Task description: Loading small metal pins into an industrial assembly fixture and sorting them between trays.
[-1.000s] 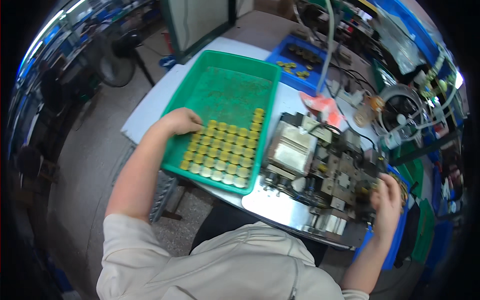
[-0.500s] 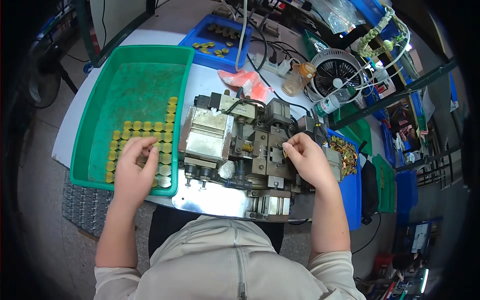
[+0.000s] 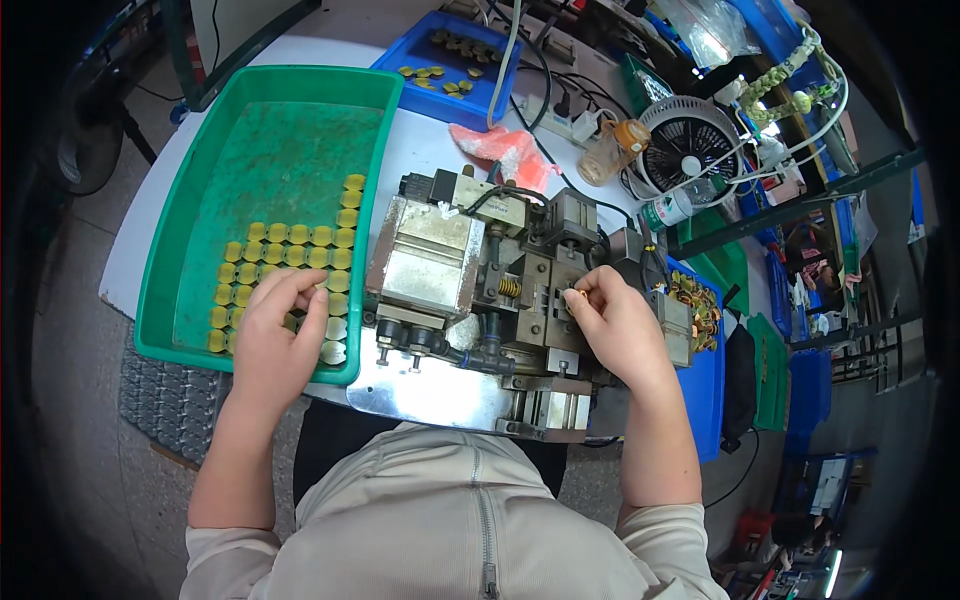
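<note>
At the left edge of the tabletop point(image 3: 415, 155), yellow discs point(image 3: 298, 234) are ranked in a green tray point(image 3: 290, 130); by its near-right corner, the left hand point(image 3: 280, 335) is narrowly parted. Over the machine point(image 3: 425, 245), a yellow piece point(image 3: 582, 294) is pinched by the right hand point(image 3: 624, 325).

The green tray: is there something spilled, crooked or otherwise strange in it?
Nothing looks spilled or damaged in the green tray. The yellow pieces lie in rows; only the right column runs farther toward the far end, so the block looks uneven. The left hand hides some.
</note>
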